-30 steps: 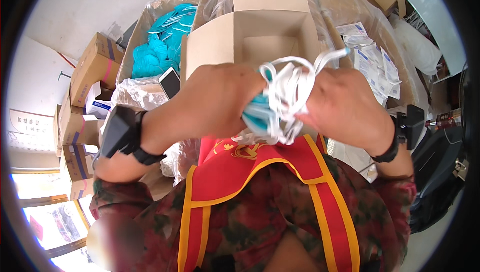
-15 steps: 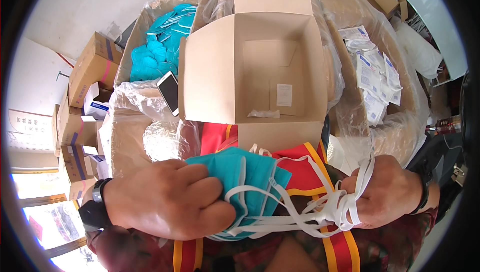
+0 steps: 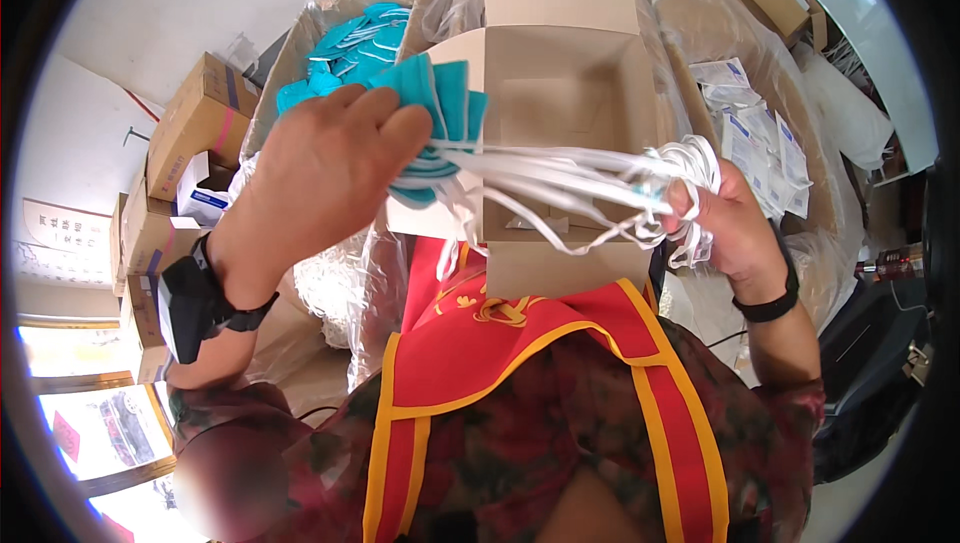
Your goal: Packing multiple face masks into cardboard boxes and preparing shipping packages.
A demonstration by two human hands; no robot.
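Note:
My left hand (image 3: 330, 158) is closed around a fanned stack of teal face masks (image 3: 452, 93), raised over the left side of an open cardboard box (image 3: 565, 15). White elastic straps (image 3: 550, 168) run from the masks across the front of the box to my right. There my right hand (image 3: 728, 218) is closed on their gathered loops, thumb pressing on the bunch. The straps are stretched out between both hands, with a few hanging slack. Part of the box's left flap is hidden behind the masks and my left hand.
A plastic-lined carton (image 3: 420, 3) at the far left holds many teal masks (image 3: 365, 43). On the right, another lined carton (image 3: 835, 233) contains white packets (image 3: 755, 143). Stacked brown cartons (image 3: 200, 123) stand at the left. A red apron (image 3: 450, 363) with yellow trim covers my front.
Both hands have risen and moved forward from near my lap to the open box, carrying the masks and straps. The straps are drawn out straighter; the phone is now out of sight.

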